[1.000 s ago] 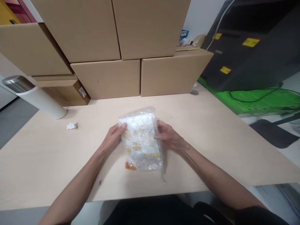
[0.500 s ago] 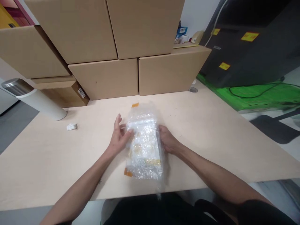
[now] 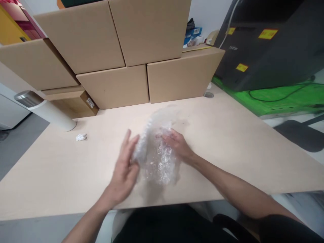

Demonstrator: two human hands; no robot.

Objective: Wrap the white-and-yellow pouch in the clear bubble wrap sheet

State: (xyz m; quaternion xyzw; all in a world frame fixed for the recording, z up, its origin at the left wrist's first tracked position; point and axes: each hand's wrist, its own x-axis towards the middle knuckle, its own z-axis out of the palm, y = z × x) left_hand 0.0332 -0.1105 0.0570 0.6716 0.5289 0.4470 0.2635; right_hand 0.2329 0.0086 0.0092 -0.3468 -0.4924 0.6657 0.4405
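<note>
A package in clear bubble wrap [image 3: 164, 165] is held tilted above the table between my two hands, smeared by motion. My right hand [image 3: 178, 145] grips it on the right side, fingers closed over the wrap. At the left edge is my left hand [image 3: 124, 168], with fingers stretched out and thumb apart; it is at or against the wrap, though blur hides the exact contact. What lies inside the wrap cannot be made out now.
Cardboard boxes [image 3: 112, 87] are stacked along the back of the table [image 3: 76, 182]. A white bottle with a metal cap [image 3: 54, 114] and a crumpled white scrap [image 3: 81, 137] are at the left. A dark machine [image 3: 260, 50] stands on a green surface [image 3: 283, 101] to the right.
The package has been turned and tilted up from lying flat; its white contents and orange tape no longer show. My right hand has come onto its upper side, and my left hand has moved slightly nearer me.
</note>
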